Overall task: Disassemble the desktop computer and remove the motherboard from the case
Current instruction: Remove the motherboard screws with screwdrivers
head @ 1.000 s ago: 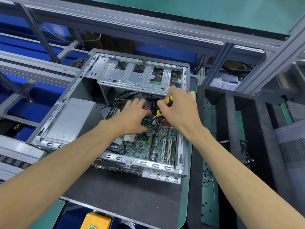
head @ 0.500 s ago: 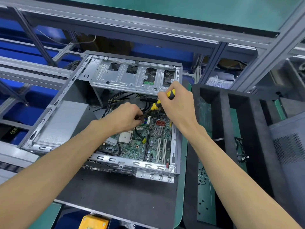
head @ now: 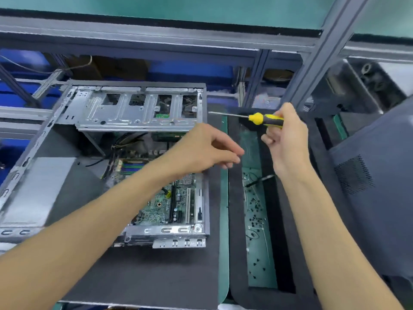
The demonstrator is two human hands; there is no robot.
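The open grey computer case (head: 138, 113) lies on a dark mat, with the green motherboard (head: 156, 209) still seated in its floor. My left hand (head: 201, 148) reaches right, above the case's right edge, with thumb and fingertips drawn together; blur hides whether anything sits between them. My right hand (head: 288, 139) is raised over the foam tray and grips a yellow-and-black screwdriver (head: 266, 119). The screwdriver's shaft points left and its tip is in the air, touching nothing.
A black foam tray (head: 234, 220) stands right of the case; its green-floored compartment (head: 259, 265) holds several loose screws and a cable. A silver power supply (head: 38, 186) fills the case's left side. A grey perforated panel (head: 368, 198) lies at far right. Metal frame rails run behind.
Both hands have come up out of the case and moved right. The screwdriver has left the motherboard and now hovers over the foam tray. The view has shifted right.
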